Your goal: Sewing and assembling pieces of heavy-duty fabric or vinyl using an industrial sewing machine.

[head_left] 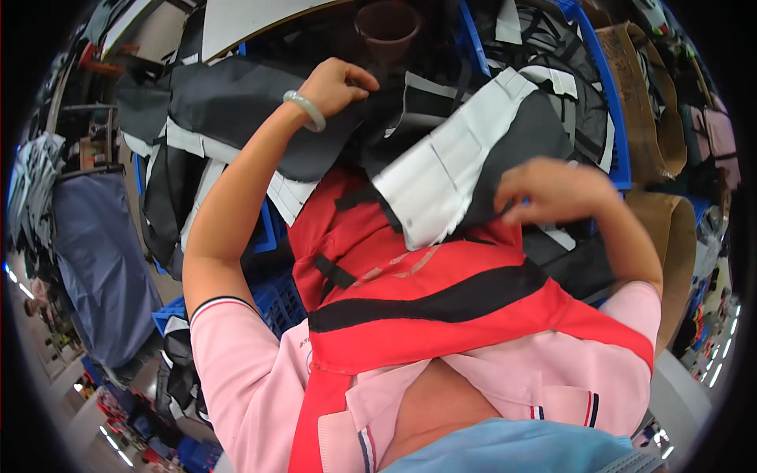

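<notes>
My left hand (334,87), with a pale bangle on its wrist, is at the far side over black fabric. Its fingers are curled in toward the thumb, and whatever is between them cannot be made out. Over my lap, a black fabric panel with a silver-white backing (449,169) slants from upper right to lower left on the red apron (426,315). My right hand (556,191) is beside this panel's dark right edge. Motion smears its bent fingers, so their grip is unclear.
Large black cut panels (236,102) are heaped on the left. A blue crate (611,102) of black and white pieces stands at the far right, beside a cardboard box (643,102). A brown bucket (386,27) and a white tabletop (252,24) are ahead.
</notes>
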Motion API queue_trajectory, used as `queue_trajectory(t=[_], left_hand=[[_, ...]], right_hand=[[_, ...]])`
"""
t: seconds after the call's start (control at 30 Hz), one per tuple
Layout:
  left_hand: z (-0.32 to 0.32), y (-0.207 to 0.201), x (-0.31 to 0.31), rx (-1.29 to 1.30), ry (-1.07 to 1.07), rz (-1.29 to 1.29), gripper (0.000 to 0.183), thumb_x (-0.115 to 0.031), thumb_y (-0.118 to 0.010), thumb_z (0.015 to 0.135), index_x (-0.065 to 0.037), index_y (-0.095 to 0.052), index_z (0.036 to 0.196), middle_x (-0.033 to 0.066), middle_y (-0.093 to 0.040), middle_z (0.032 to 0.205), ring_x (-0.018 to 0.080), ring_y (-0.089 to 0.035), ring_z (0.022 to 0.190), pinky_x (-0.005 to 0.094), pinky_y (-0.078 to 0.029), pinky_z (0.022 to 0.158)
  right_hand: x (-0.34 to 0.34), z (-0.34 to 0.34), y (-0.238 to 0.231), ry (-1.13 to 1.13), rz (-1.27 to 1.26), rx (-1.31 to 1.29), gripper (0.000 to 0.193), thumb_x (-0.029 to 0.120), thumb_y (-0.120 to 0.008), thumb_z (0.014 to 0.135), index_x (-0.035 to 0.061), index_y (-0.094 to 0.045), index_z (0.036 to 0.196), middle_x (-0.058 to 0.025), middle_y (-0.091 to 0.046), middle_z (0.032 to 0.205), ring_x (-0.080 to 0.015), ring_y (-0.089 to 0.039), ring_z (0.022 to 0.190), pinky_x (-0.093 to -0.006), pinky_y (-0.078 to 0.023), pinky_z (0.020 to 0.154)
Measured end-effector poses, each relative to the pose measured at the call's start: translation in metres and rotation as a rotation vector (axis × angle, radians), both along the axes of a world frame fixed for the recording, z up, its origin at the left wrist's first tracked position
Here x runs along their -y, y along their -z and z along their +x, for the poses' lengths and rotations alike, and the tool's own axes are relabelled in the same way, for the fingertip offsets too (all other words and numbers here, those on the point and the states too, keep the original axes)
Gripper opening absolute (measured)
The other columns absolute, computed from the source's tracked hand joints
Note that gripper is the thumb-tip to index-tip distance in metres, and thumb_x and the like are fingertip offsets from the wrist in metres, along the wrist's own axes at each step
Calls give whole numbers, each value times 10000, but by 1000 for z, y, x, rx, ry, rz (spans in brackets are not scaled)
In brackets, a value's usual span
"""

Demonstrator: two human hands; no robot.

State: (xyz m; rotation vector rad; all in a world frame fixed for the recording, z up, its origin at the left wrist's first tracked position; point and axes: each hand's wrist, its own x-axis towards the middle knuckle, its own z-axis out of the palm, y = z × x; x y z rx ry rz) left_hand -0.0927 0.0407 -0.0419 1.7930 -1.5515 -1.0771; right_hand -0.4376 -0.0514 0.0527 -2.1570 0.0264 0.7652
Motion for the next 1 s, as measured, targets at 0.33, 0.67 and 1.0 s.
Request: queue_trajectory(t=[0.33, 0.67, 1.0], left_hand=[[-4, -34, -22, 153, -7, -146, 219, 49, -639, 765, 22, -695, 975, 112, -702, 905, 176, -663, 853, 282, -512, 798], [2, -53, -30, 323, 150, -64, 174, -144, -644, 805, -3, -698, 891, 179, -672, 857, 325, -641, 839, 375, -501, 751], [50, -140, 56, 72, -262, -552, 215, -176, -655, 854, 13, -680, 952, 56, -684, 792, 109, -605, 732, 262, -471, 680]], right_hand=[[57, 207, 124, 274, 144, 312, 492, 405, -556, 946, 46, -560, 1282, -70, -625, 1185, -134, -544, 1098, -280, -415, 966], [35, 172, 62, 303, 140, 220, 301, 258, -672, 840, -25, -657, 942, -36, -651, 812, -83, -551, 764, -276, -457, 743], [121, 214, -56, 613, 66, 734, 236, 222, -703, 856, 3, -687, 942, 20, -636, 801, -36, -570, 729, -178, -460, 659]])
